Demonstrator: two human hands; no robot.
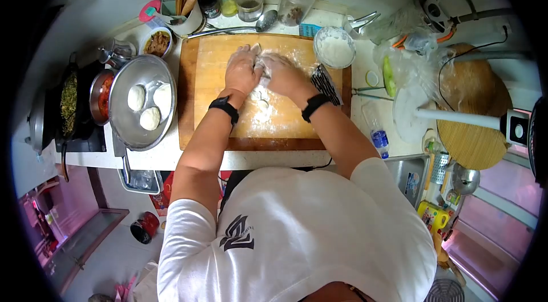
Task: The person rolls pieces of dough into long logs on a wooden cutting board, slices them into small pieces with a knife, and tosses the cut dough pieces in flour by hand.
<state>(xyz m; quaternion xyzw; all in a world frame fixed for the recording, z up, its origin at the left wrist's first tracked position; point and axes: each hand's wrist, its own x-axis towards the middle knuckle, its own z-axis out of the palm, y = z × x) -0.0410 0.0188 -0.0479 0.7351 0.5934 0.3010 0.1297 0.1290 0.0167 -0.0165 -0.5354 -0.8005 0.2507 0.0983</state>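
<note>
Both of my hands are close together over the floured wooden board, near its upper middle. My left hand (243, 69) has its fingers pressed together, bent down at the board (214, 111). Beside it, my right hand (281, 73) is dusted white, its fingers curled toward the left one. A small bit of pale dough (256, 49) shows between the fingertips; whatever else lies under the hands is hidden. Loose flour (262, 109) is scattered below them. To the left, a steel bowl (134, 135) holds several balls of dough (150, 119).
A bowl of flour (334, 48) stands at the board's upper right corner, with a black-striped packet (326, 85) below it. A large spoon (266, 20) lies behind the board. Left are a bowl of meat (157, 43) and a knife (126, 168); right, a plastic bottle (378, 133).
</note>
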